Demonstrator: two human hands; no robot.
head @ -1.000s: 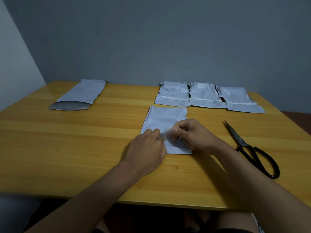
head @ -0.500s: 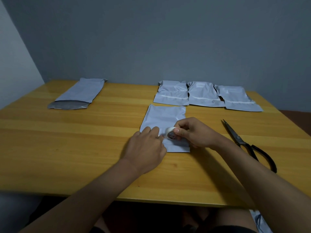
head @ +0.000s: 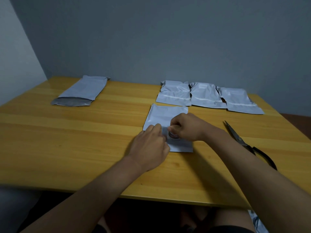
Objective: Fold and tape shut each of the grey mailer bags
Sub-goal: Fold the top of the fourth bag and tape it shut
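Observation:
A folded grey mailer bag lies on the wooden table in front of me. My right hand grips a small roll of clear tape over the bag's lower half. My left hand rests on the bag's left edge, its fingertips pinched by the roll, seemingly on the tape's end. Three folded mailer bags, each with a strip of tape across it, lie in a row behind. An unfolded mailer bag with its open flap toward me lies at the back left.
Black-handled scissors lie shut on the table to the right of my right forearm. A grey wall stands right behind the table's far edge. The table's near edge runs just below my forearms.
My right hand has turned the tape roll and tilted it down toward the bag. My left fingers have closed in against the roll. The bag itself has stayed put.

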